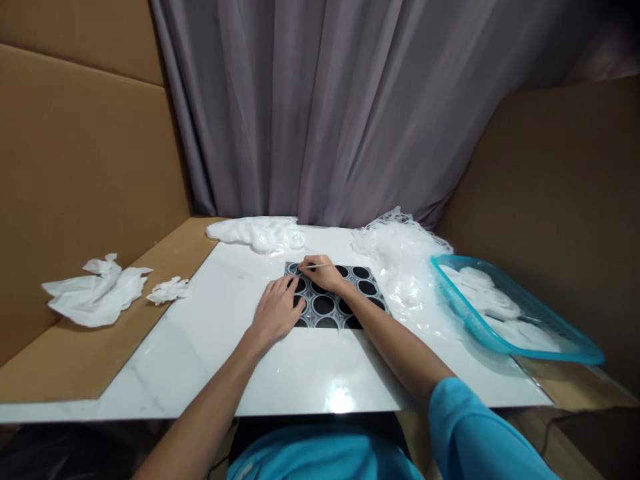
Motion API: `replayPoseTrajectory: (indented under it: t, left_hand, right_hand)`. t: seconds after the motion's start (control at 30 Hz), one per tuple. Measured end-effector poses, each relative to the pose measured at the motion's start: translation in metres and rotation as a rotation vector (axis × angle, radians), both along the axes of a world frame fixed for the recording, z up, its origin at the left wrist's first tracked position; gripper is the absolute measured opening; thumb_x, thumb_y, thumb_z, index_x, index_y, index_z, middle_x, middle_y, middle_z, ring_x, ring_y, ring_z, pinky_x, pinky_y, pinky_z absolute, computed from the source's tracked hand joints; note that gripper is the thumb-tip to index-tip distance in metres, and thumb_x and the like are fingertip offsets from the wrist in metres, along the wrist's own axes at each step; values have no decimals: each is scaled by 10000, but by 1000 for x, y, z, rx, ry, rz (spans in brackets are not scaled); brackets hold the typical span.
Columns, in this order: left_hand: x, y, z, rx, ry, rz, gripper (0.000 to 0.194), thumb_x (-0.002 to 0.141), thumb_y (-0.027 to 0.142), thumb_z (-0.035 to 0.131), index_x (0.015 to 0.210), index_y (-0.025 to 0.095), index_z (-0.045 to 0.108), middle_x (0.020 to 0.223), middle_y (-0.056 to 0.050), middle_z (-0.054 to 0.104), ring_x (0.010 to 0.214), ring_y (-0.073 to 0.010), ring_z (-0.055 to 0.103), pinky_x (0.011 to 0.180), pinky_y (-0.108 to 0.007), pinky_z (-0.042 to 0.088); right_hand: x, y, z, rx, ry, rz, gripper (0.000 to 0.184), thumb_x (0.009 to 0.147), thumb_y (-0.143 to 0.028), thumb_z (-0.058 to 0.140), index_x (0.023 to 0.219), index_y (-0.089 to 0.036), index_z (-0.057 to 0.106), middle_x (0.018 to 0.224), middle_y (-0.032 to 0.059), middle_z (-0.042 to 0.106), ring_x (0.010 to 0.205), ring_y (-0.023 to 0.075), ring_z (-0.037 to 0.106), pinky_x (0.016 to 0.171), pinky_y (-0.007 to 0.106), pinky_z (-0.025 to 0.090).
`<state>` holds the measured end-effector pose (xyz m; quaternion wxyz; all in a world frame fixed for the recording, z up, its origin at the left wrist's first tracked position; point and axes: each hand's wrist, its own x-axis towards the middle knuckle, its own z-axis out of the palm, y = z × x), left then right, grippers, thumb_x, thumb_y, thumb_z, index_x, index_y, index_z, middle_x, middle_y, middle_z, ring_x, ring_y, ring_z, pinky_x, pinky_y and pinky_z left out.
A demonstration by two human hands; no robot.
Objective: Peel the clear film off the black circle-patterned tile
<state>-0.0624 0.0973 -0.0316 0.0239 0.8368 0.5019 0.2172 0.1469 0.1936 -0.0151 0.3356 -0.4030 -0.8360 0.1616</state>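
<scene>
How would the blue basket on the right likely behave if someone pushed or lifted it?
The blue basket looks like thin plastic, so it is probably fairly light for its size and might flex a little. Its near end seems to reach past the edge of the white tabletop, so a push that way could tip it. The soft white pieces inside would likely shift.

The person wears a bright turquoise-blue T-shirt (325,460) in a plain, matte-looking fabric with soft folds across the front. A small pale mark (243,472) shows low on its left side. The right sleeve (465,407) is short and loose, its rounded hem ending near the elbow. Both forearms, the left hand (280,308) and the right hand (324,273) are bare.
</scene>
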Motion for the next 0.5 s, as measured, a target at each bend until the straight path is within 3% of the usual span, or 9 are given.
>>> replayPoseTrajectory:
  t: [0.2, 0.4, 0.5]
  left_hand:
    - [-1, 1, -3, -8, -16, -5, 538, 1107, 405, 497, 1603, 201, 542, 1632, -152, 586, 1524, -341, 512, 1300, -555, 384]
    - [-2, -1, -3, -5, -14, 6, 531, 1130, 413, 467, 1620, 219, 524, 1621, -139, 589, 1503, -331, 523, 1303, -536, 388]
    - [-3, -1, -2, -7, -13, 16, 520, 1138, 425, 455, 1621, 245, 523, 1616, -126, 587, 1476, -327, 543, 1282, -531, 407]
  right_hand:
    - [2, 5, -4, -27, 63, -2, 113, 1012, -280, 748, 944, -208, 805, 1009, 80, 857, 896, 223, 772, 890, 342, 572]
    - [8, 2, 1, -243, 244, 96, 216, 937, -400, 828, 871, -194, 819, 906, 85, 842, 831, 220, 752, 790, 335, 607]
    - [12, 1, 1, -286, 301, 147, 210, 919, -394, 838, 878, -189, 829, 945, 88, 846, 860, 215, 766, 815, 331, 619]
